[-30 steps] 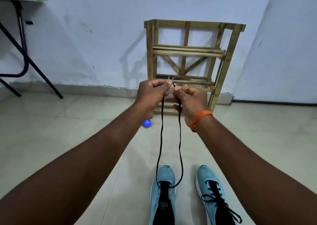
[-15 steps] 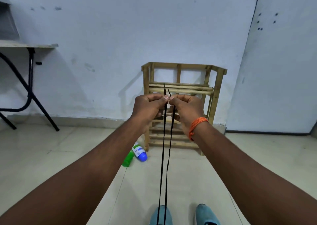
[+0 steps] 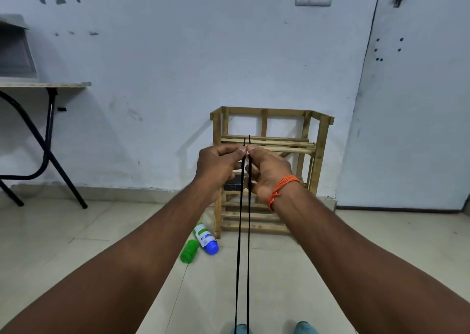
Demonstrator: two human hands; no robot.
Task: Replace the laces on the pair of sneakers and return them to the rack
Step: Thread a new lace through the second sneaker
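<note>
Two strands of a black lace [image 3: 243, 232] run taut and side by side from the bottom edge up to my hands, their tips sticking up level with each other. My left hand [image 3: 218, 165] pinches the left strand near its tip. My right hand [image 3: 269, 170], with an orange thread on the wrist, pinches the right strand, thumb to thumb with the left. Only the toes of the two light blue sneakers show at the bottom edge: the left one [image 3: 240, 330], where the strands go down, and the right one [image 3: 305, 328]. The wooden shoe rack [image 3: 321, 155] stands behind my hands against the wall.
A green bottle [image 3: 189, 251] and a white bottle with a blue cap [image 3: 206, 238] lie on the tiled floor by the rack's left leg. A folding table [image 3: 45, 85] with black legs stands at the left wall. A door [image 3: 417, 104] is on the right.
The view has tilted up, so the sneakers have slid almost out at the bottom. My hands have pulled the two strands up taut and brought the tips level above my thumbs.
</note>
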